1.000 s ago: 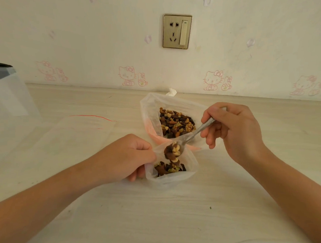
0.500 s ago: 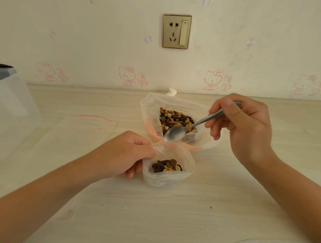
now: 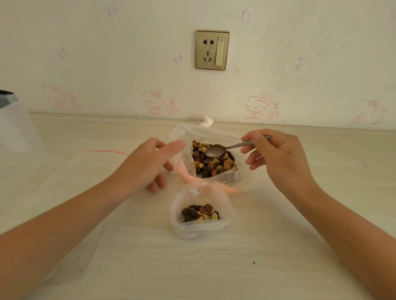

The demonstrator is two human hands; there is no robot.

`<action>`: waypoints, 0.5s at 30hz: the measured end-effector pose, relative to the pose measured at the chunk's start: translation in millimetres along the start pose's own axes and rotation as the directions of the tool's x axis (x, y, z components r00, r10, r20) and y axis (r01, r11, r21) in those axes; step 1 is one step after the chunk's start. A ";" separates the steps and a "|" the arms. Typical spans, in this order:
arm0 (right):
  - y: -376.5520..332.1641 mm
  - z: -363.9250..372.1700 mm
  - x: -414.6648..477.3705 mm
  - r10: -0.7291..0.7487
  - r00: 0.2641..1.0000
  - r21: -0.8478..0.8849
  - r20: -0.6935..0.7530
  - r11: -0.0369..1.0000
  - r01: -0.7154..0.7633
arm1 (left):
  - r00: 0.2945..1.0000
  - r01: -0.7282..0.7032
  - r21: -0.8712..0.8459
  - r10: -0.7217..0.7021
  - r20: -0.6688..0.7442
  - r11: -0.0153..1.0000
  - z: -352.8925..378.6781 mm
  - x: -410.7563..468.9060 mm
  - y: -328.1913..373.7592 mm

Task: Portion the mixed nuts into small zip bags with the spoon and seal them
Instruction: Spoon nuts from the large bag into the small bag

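Observation:
A small clear zip bag point(image 3: 200, 226) stands open on the table, a heap of mixed nuts at its bottom. Behind it sits the larger clear bag of mixed nuts point(image 3: 213, 162), mouth open. My right hand point(image 3: 275, 156) pinches the handle of a metal spoon point(image 3: 217, 150), whose empty bowl hovers over the nuts in the large bag. My left hand point(image 3: 148, 165) hangs with fingers stretched out at the large bag's left rim, apart from the small bag; whether a fingertip touches the rim I cannot tell.
A flat empty zip bag with a red seal line point(image 3: 65, 177) lies on the table at the left, and a translucent container point(image 3: 7, 127) stands at the far left edge. A socket point(image 3: 212, 50) is on the wall behind. A crumpled white scrap point(image 3: 206, 121) lies by the wall.
My left hand has let go of the small bag and moved up to the large bag. The spoon dropped its nuts into the small bag and moved back over the large bag, empty.

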State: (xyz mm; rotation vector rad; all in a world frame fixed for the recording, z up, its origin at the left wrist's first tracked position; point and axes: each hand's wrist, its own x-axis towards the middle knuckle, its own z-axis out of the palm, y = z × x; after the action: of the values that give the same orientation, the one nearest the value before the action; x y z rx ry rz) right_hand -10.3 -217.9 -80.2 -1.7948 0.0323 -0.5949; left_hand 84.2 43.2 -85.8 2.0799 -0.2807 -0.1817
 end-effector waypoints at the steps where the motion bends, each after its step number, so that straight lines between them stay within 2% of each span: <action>1: 0.8 -0.8 0.9 -0.005 1.000 -0.017 -0.008 1.000 0.005 | 0.999 -0.035 0.056 0.035 -0.001 0.998 4.6 5.1 3.3; 4: 2.0 -4.2 3.3 -0.012 1.000 -0.067 -0.027 0.998 0.011 | 0.985 -0.172 0.187 0.173 0.009 0.967 22.4 17.0 9.5; 7: 4.4 -5.4 4.3 -0.001 1.000 -0.116 -0.028 0.993 -0.003 | 0.982 -0.185 0.235 0.189 0.006 0.954 31.1 27.8 3.8; 11: 6.6 -1.5 4.7 -0.010 1.000 -0.173 -0.025 0.985 0.006 | 0.982 -0.175 0.153 0.183 -0.043 0.973 29.7 31.2 -8.2; 15: 6.6 5.6 5.2 -0.012 0.999 -0.247 -0.043 0.969 0.001 | 0.967 -0.246 0.080 0.250 -0.039 0.966 30.2 25.1 -9.4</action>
State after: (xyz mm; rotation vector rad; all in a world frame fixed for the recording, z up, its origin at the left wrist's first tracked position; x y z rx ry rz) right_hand -1.6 -216.6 -85.3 -2.0227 0.1363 -0.6581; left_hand 102.1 15.8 -109.4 2.0975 -0.5216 0.0318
